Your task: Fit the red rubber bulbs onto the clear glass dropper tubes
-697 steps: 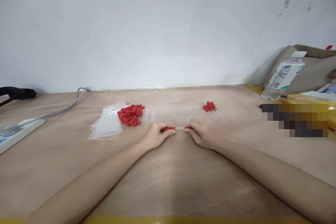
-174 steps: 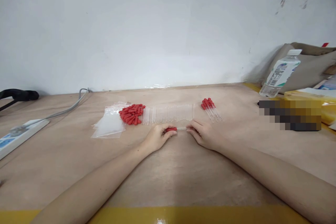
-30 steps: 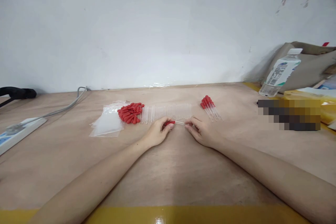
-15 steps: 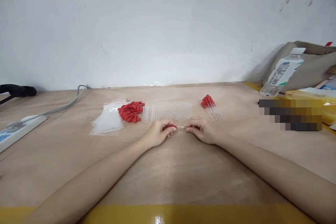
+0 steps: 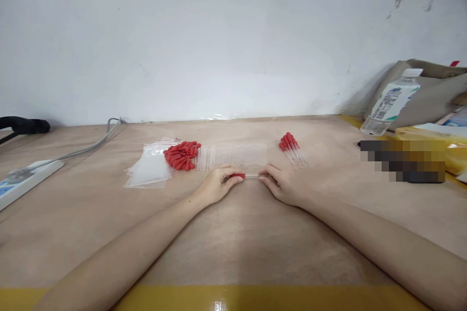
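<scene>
Between finger and thumb, my left hand (image 5: 221, 183) pinches a red rubber bulb (image 5: 238, 175). A clear dropper tube (image 5: 251, 176) runs level from the bulb's open end to my right hand (image 5: 278, 183), whose fingertips are closed on its other end. Behind my hands lies a row of clear tubes (image 5: 231, 154). A heap of red bulbs (image 5: 181, 155) touches the row's left end. To the right, several droppers with bulbs fitted (image 5: 291, 148) lie side by side in a small bundle.
Clear plastic bags (image 5: 149, 167) lie left of the bulbs. A power strip (image 5: 29, 180) with a grey cable (image 5: 87, 149) is at far left. On the right stand a tilted water bottle (image 5: 392, 102), a grey bag (image 5: 434, 95) and a yellow package (image 5: 419, 133).
My hands stay in nearly the same place, with the tube still between them. The fingers of my left hand have shifted slightly on the bulb, and more of the red shows.
</scene>
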### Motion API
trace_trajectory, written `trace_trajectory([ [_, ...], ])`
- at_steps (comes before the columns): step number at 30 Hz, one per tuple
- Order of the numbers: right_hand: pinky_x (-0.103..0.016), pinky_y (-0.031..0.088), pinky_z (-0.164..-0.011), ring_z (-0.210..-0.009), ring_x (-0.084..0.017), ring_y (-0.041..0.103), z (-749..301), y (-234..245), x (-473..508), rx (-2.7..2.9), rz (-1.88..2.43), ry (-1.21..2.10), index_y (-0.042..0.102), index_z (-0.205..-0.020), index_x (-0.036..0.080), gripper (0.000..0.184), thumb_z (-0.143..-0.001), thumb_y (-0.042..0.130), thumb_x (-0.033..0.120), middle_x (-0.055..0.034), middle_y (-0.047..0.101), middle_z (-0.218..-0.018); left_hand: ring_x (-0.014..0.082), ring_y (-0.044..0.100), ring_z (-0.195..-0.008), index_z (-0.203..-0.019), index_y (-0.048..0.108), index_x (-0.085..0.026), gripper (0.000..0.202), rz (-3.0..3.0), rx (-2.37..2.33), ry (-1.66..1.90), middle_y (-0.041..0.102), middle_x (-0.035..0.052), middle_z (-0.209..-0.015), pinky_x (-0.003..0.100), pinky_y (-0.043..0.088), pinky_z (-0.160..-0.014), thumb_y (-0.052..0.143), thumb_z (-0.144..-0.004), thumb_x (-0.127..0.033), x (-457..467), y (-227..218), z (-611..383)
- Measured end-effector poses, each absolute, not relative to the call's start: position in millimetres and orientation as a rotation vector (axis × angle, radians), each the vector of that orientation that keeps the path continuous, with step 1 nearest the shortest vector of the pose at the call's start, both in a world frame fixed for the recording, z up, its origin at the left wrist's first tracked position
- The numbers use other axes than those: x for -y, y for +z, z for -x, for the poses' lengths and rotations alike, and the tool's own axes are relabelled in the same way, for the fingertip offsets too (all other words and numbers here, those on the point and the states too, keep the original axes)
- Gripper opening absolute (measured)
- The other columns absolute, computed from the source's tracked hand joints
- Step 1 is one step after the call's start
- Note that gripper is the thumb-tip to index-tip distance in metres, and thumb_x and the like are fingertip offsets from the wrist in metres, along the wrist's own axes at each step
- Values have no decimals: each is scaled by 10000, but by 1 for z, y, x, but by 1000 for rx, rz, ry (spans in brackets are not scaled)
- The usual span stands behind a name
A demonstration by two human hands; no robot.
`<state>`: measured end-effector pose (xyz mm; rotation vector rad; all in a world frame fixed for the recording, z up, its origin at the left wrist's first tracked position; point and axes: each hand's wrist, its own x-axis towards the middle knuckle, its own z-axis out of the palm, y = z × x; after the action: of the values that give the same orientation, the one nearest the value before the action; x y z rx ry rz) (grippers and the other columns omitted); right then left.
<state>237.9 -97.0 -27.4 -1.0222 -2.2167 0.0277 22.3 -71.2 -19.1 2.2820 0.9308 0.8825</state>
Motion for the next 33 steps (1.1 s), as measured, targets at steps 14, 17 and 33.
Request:
trace_trajectory([
  [14,-239,405,-611,-662,-129,516,-232,-28,98,2231,1012,61,587,-793,174,219,-871,389,227,-33,574,-718,137,586,-663,-875,649,-168,196,-2246,-994,808,664,28,-771,242,462,-617,540,-793,-308,72,-25,-25],
  [17,-239,398,-608,-651,-129,508,-231,-29,96,2262,1013,45,592,-787,167,241,-877,376,226,-35,565,-706,139,590,-674,-885,645,-170,196,-2257,-982,808,665,29,-781,245,466,-629,533,-798,-305,72,-26,-25],
  [33,-261,360,-672,-714,-145,510,-232,-19,98,2489,1086,-159,592,-729,164,249,-868,395,227,-47,597,-733,140,593,-742,-966,600,-181,221,-2277,-1003,826,642,30,-857,263,476,-679,563,-778,-290,72,-25,-25],
])
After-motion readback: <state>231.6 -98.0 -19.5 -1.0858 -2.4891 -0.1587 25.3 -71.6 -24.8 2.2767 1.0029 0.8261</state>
